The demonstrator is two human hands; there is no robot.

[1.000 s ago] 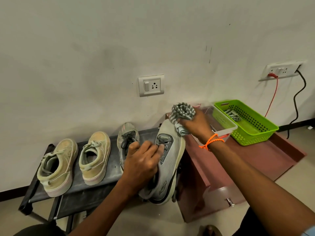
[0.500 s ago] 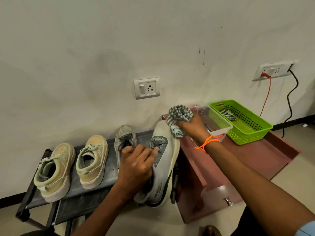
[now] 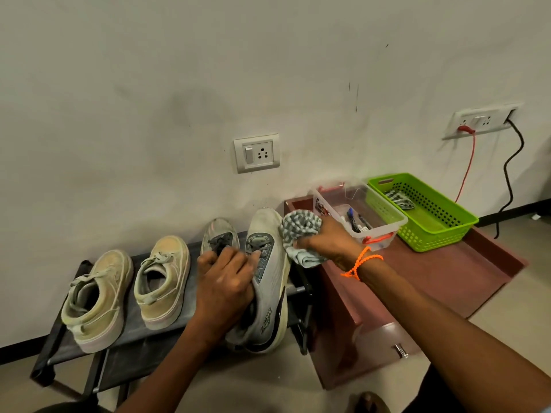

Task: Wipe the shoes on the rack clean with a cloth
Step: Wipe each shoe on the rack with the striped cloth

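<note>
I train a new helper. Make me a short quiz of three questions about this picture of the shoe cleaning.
1. True or false: the right hand grips the cloth.
2. How many shoes are in view on the rack or in hand?
3. What does the left hand hold? A) grey shoe B) green basket C) clear box

Key: 1 true; 2 four; 3 A
</note>
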